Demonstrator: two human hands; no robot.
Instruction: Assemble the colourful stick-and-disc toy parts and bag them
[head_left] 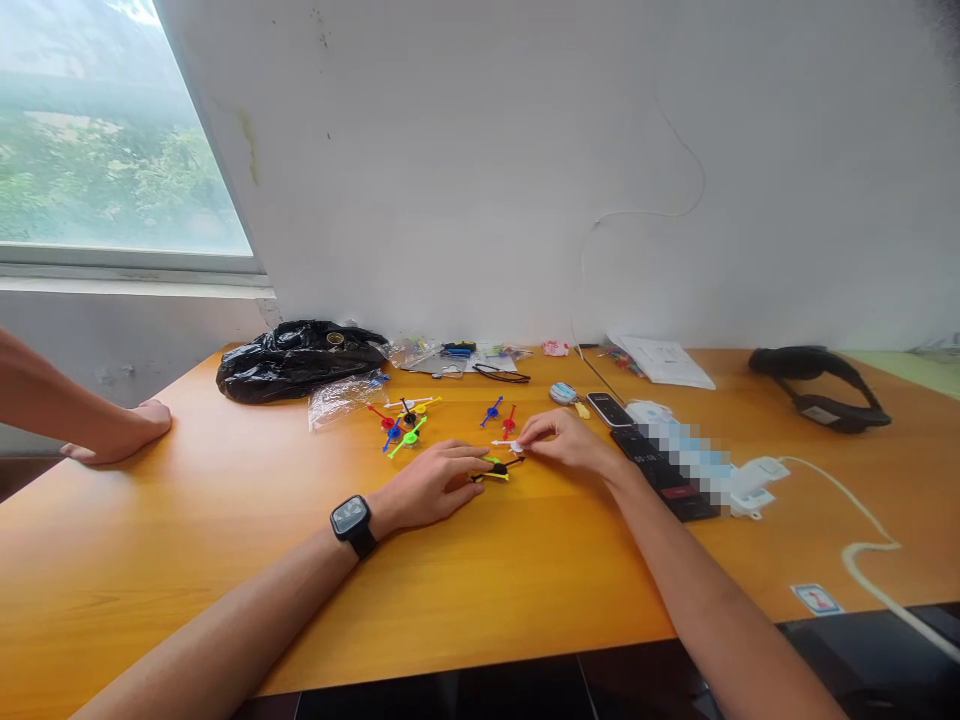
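My right hand point(562, 442) pinches a small white arrow spinner point(513, 446) between thumb and fingertips, just above the table. My left hand point(439, 482), with a black smartwatch point(351, 516) on its wrist, rests on the table with fingers stretched out. Its fingertips reach a black arrow spinner point(500, 468), with a yellow arrow point(491, 478) and a green one close by, partly covered by the fingers. Behind the hands lie a red arrow spinner point(509, 421) and a blue one point(492, 411). To the left sits a cluster of several spinners, among them a lime green one point(409, 437).
A black plastic bag point(300, 362) and clear packaging point(346, 400) lie at the back left. At right are a phone point(667, 475), a power strip point(694, 450) with a white cable, and a black headset strap point(821, 390). Another person's hand point(139, 432) leans on the left edge.
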